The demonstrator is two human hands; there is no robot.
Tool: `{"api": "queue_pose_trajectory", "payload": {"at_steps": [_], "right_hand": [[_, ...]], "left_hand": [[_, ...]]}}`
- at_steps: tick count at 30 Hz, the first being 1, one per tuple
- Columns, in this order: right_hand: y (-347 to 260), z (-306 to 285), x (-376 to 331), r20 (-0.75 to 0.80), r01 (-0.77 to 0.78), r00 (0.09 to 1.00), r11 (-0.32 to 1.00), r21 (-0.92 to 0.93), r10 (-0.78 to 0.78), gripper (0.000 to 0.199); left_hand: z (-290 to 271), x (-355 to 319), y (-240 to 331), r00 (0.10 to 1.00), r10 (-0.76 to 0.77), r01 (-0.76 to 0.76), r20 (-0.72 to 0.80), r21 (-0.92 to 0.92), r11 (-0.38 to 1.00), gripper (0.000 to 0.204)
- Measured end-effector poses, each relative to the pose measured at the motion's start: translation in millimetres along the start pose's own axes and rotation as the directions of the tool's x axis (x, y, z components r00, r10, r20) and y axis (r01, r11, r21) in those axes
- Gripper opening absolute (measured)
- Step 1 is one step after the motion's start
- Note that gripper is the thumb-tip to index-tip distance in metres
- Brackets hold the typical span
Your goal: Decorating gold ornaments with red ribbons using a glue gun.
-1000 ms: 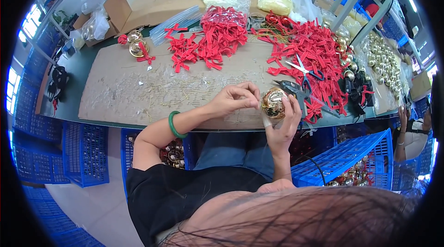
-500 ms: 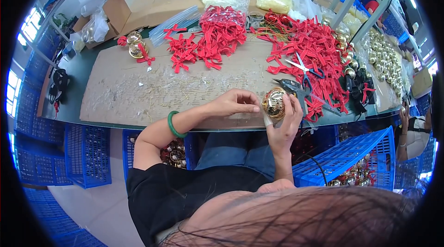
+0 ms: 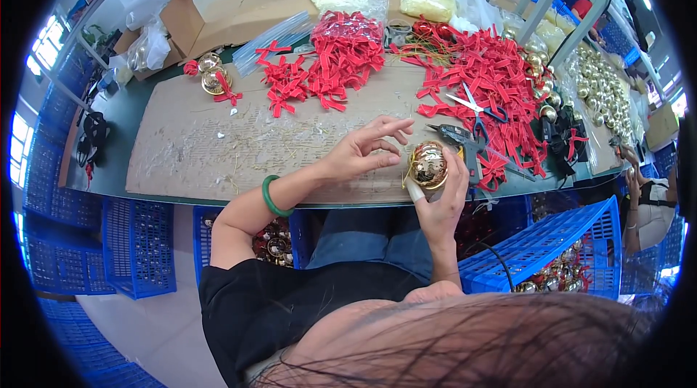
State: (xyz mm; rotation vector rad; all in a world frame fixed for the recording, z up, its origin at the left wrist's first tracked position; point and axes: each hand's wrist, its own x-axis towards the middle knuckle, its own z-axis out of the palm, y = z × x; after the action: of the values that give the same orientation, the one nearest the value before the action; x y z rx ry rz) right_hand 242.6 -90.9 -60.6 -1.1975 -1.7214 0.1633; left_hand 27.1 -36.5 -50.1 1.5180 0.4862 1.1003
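Observation:
My right hand (image 3: 444,190) grips a shiny gold ball ornament (image 3: 428,161) just above the near table edge. A thin gold cord (image 3: 408,174) hangs along the ornament's left side. White wrapping covers one of the right hand's digits. My left hand (image 3: 369,150) hovers a little to the left, fingers spread, touching nothing. A green bangle (image 3: 271,196) circles the left wrist. Right behind the ornament lies a dark glue gun (image 3: 456,137), its nozzle pointing left. Scissors (image 3: 476,107) with blue handles rest on a large pile of red ribbon bows (image 3: 501,76).
Cardboard (image 3: 196,134) with scraps covers the table. More red bows (image 3: 341,61) lie at the back, beside clear plastic tubes (image 3: 272,41). Gold balls (image 3: 212,77) stand back left; many more (image 3: 606,90) fill the far right. Blue crates (image 3: 552,243) flank my legs. Another person (image 3: 646,206) works at right.
My left hand has come away from the ornament, its fingers lifting and spreading. The right hand has turned the ornament slightly and shifted a little left with it.

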Motion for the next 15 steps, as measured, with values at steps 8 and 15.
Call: {"api": "queue_pose_trajectory", "payload": {"at_steps": [8, 15], "right_hand": [[-4, -4, -1, 0.020, -0.061, 0.998, 0.997, 0.036, 0.061, 0.079], [-5, -2, -1, 0.004, -0.018, 1.000, 0.999, -0.039, 0.018, 0.078]], "left_hand": [[5, -3, 2, 0.990, -0.116, 0.117, -0.078, 0.010, 0.993, 0.065], [-1, -5, -20, 0.947, -0.308, 0.311, 0.090, -0.019, 0.950, 0.031]]}}
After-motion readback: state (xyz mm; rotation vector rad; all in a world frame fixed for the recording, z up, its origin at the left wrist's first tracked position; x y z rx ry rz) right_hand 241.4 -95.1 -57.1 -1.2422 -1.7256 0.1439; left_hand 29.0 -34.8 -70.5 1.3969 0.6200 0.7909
